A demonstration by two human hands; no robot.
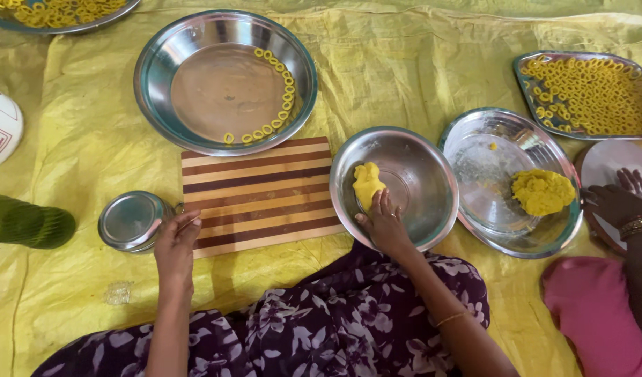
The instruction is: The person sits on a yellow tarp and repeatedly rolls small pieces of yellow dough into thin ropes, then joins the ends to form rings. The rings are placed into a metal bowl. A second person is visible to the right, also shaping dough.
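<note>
Right hand [385,222] in steel bowl [396,185], fingers pinching yellow dough lump [367,183]; take small even piece. Left hand [175,244] loose, flat, steadying striped board [261,195] edge

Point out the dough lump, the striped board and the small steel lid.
dough lump [367,183], head view, middle of the yellow lump in the bowl
striped board [261,194], head view, centre of its top face
small steel lid [131,219], head view, centre of its flat disc
</note>
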